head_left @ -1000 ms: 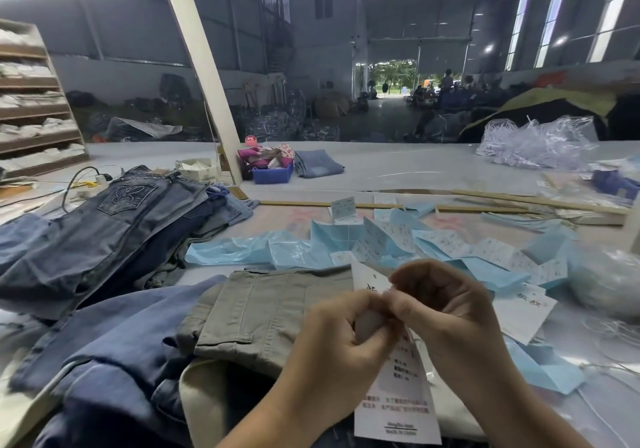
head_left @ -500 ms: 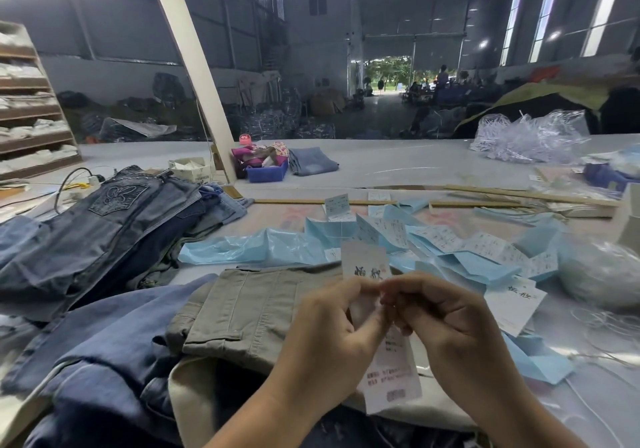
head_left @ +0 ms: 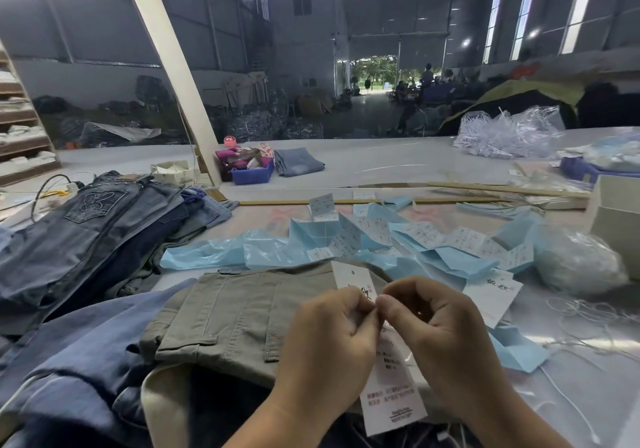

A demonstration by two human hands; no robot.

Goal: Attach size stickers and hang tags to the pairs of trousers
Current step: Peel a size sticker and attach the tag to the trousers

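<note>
Head view: hang tag (head_left: 389, 378) pinched between left hand (head_left: 332, 340) and right hand (head_left: 440, 336), both grips curled tight, fingertips touching. Long axis nearly upright, punched hole end up, over khaki trousers (head_left: 242, 312). Trousers nearer left hand.

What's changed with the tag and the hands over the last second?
The hang tag has turned more upright: its punched top now stands clear above the fingers. Both hands stay on it, left hand and right hand pinching it where their fingertips meet. The khaki trousers and the strip of stickers lie as before.
</note>
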